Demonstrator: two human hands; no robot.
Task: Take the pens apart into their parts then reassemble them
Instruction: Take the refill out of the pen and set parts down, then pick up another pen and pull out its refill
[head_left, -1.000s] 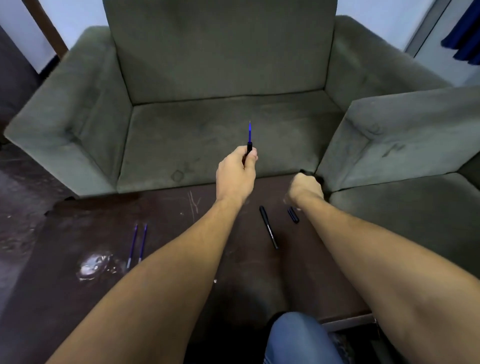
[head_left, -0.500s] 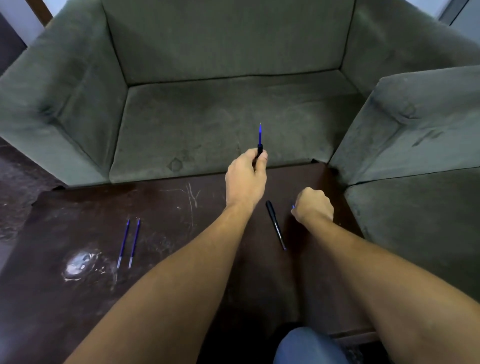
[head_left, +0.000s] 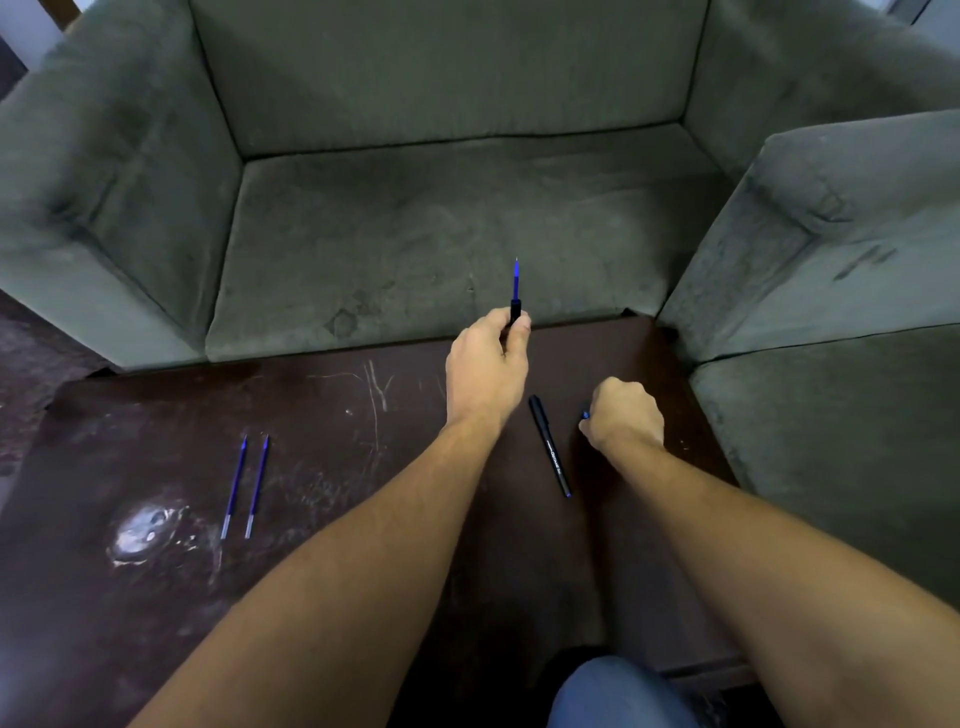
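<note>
My left hand is closed around a black pen barrel held upright, with a blue refill tip sticking out of its top. My right hand rests as a fist on the dark table, gripping a small pen part whose blue end peeks out on its left side. A whole black pen lies on the table between my two hands. Two loose blue refills lie side by side at the table's left.
A grey-green sofa stands right behind the table. A second sofa's arm and seat border the table's right edge. A shiny pale scuff marks the table at the left. My knee in blue jeans shows at the bottom.
My right hand came down from the table's far right corner to the spot beside the black pen, where a small black part lay, and closed there. My left hand kept the barrel upright.
</note>
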